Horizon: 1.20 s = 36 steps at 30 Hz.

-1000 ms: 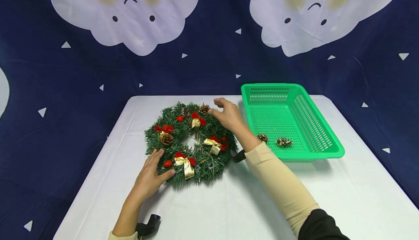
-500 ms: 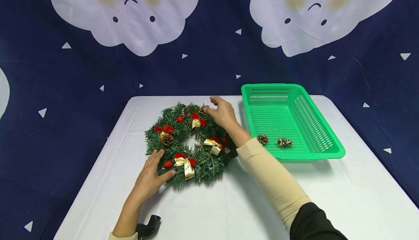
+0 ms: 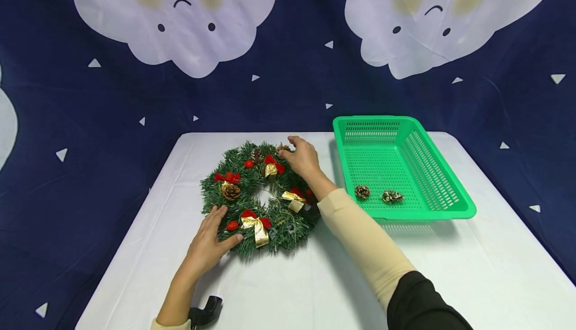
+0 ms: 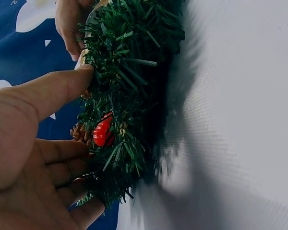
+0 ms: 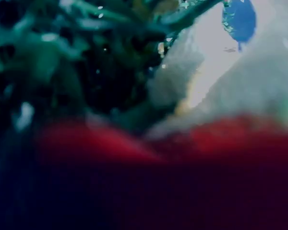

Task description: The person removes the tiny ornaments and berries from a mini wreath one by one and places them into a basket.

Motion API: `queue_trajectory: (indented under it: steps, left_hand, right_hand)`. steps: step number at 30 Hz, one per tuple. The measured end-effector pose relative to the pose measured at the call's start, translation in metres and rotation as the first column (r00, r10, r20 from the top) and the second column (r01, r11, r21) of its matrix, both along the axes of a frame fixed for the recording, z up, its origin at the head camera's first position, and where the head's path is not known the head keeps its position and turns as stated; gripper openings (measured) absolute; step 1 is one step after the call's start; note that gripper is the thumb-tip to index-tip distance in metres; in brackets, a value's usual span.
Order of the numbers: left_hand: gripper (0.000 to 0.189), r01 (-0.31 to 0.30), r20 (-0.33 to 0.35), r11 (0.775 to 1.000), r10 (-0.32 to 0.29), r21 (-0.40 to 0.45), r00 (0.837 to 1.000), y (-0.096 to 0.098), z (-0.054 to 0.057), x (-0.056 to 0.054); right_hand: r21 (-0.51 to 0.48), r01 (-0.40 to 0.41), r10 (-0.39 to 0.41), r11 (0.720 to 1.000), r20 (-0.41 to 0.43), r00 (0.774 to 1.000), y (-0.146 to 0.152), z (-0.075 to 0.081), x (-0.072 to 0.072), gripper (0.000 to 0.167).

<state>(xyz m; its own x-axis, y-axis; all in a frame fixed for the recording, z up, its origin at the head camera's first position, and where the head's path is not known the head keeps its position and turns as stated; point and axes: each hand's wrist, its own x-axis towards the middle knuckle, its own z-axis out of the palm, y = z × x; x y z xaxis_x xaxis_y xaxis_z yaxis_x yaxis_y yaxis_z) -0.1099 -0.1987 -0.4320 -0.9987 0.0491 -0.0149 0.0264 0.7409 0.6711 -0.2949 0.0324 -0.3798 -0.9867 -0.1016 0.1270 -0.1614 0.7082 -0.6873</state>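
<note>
A green wreath [image 3: 281,227] with red-and-gold bows, red berries and several pine cones lies on the white table. My left hand [image 3: 206,244] rests on its near left edge, thumb and fingers spread; the left wrist view shows the thumb and fingertips against the greenery beside a red berry [image 4: 102,132]. At the wreath's far right edge, my right hand [image 3: 303,160] has its thumb and curled index finger around a pine cone [image 3: 282,147], which is partly covered by the thumb. The right wrist view is blurred, with green sprigs and a red bow [image 5: 101,143] close up.
To the right stands a green plastic basket [image 3: 450,190] holding two frosted pine cones [image 3: 362,192], near its front wall. The white tablecloth [image 3: 288,295] reaches back to a dark blue curtain [image 3: 288,100] with cloud prints.
My right hand has moved left and its thumb has come onto the pine cone at the wreath's far edge. The left hand and the wreath stay in place.
</note>
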Motion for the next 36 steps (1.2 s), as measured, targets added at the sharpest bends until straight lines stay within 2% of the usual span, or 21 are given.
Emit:
queue_trajectory:
  steps: [12,22,36]
  left_hand:
    - [0.085,-0.004,-0.006,1.000,0.004,-0.008,1.000,-0.001,0.000,0.002]
    - [0.086,0.000,-0.011,1.000,0.000,-0.011,1.000,-0.001,-0.001,0.000]
    - [0.086,-0.006,0.009,1.000,0.006,-0.010,1.000,0.001,-0.001,0.000]
  right_hand:
    - [0.037,-0.017,0.016,0.999,0.022,1.000,-0.006,-0.005,-0.005,0.056]
    - [0.050,-0.010,0.006,0.999,0.075,0.997,-0.006,-0.010,-0.007,0.057]
    - [0.068,-0.001,-0.005,0.998,0.087,0.996,-0.005,-0.016,-0.013,0.056]
